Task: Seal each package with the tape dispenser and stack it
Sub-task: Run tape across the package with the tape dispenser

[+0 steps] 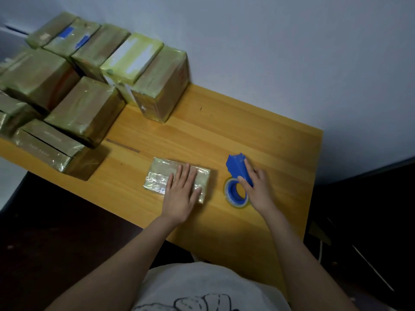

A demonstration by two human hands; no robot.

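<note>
- The left hand (183, 194) lies flat, palm down, on a small package (157, 176). Its fingers are straight, slightly spread and point away from the person; it grips nothing and only presses on the top.
- The left forearm runs straight back from the wrist toward the person's body, bare to the lower edge of the view.
- The right hand (258, 191) holds the blue tape dispenser (237, 167). The forefinger is stretched along the dispenser's top, the thumb is set against its near side, and the other fingers are wrapped round the handle.
- The right forearm comes in from the lower right at a slant, wrist a little raised.
- The dispenser rests on the table (247, 135) just right of the package and apart from it. Its blade end points away from the person, and the tape roll (234, 195), blue core with a pale rim, sits at the near end beside the thumb.
- The package lies flat near the front edge of the wooden table, wrapped in shiny clear tape.
- A thin dark strip (122, 145) lies on the wood beyond the package, to its left.
- A pile of taped packages (85, 108) fills the far left of the table, some two high, the rearmost against the wall (269, 52).
- A white shirt (202, 288) with a line drawing shows at the bottom.
</note>
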